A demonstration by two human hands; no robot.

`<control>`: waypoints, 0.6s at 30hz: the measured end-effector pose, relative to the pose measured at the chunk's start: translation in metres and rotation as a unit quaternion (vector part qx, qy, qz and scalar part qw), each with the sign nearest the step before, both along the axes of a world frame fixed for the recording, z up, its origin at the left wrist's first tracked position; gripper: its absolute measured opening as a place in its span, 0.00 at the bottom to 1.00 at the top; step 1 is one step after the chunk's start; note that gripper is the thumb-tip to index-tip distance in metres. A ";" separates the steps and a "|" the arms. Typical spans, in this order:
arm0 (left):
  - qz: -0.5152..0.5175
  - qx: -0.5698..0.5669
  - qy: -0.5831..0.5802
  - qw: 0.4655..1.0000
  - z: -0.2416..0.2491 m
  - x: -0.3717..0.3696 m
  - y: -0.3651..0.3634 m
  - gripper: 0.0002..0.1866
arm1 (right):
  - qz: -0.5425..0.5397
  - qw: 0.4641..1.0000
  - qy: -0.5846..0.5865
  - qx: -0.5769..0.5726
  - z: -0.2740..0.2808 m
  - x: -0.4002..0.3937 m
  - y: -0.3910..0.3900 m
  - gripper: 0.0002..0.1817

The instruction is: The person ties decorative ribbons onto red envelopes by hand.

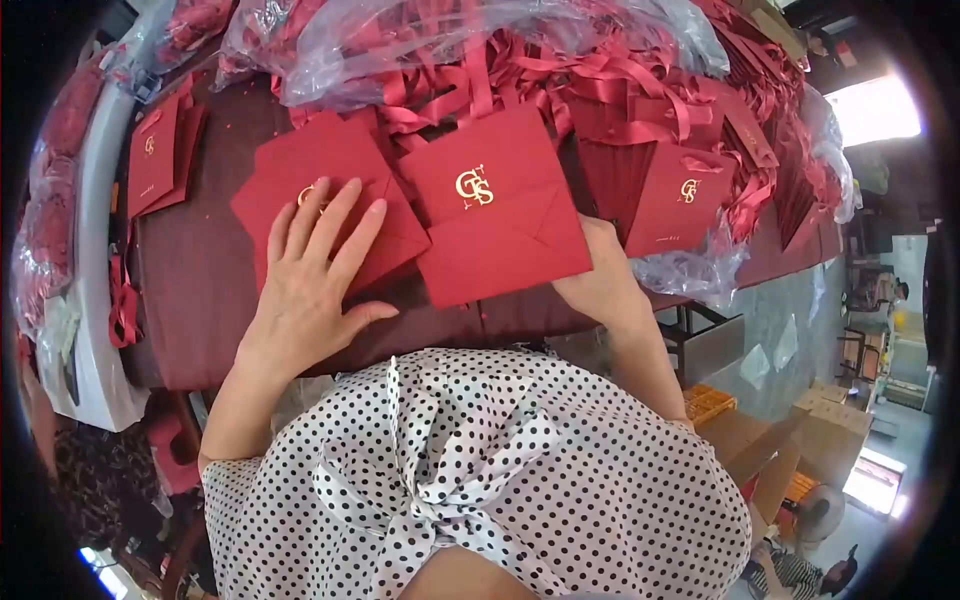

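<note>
My right hand (606, 282) grips a flat red paper gift bag (500, 235) by its lower right edge, its fingers hidden behind the paper. This bag has a gold letter logo and a folded bottom flap, and a red ribbon rises from its far end. Beside it on the left, my left hand (305, 270) lies with fingers spread on a small pile of similar red bags (300, 150). Its fingertips partly cover the gold logo of the top bag. The left edge of the held bag meets or slightly overlaps the pile.
A dark red cloth (215, 300) covers the table. More bags (160, 160) stand at the left, and a fanned row of bags (680, 200) with ribbon handles sits at the right. Clear plastic wrap (400, 50) lies along the back. Cardboard boxes (825, 430) and a person (800, 570) are farther right.
</note>
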State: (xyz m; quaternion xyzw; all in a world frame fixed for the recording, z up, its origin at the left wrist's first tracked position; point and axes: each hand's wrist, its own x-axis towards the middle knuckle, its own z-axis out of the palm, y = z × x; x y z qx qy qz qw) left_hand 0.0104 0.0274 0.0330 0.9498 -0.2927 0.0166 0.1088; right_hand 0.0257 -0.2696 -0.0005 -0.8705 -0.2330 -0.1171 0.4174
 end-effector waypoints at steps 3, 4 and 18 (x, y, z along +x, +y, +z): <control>-0.003 0.012 -0.012 1.000 0.007 0.006 0.003 0.54 | 0.001 0.996 0.077 0.034 0.005 -0.003 0.001 0.12; 0.004 0.012 -0.022 1.000 0.005 0.007 0.011 0.52 | -0.027 0.960 0.247 0.128 0.007 -0.001 -0.006 0.13; 0.096 -0.156 -0.052 0.982 -0.040 0.006 0.056 0.42 | -0.045 0.904 0.197 0.378 0.067 -0.001 0.023 0.17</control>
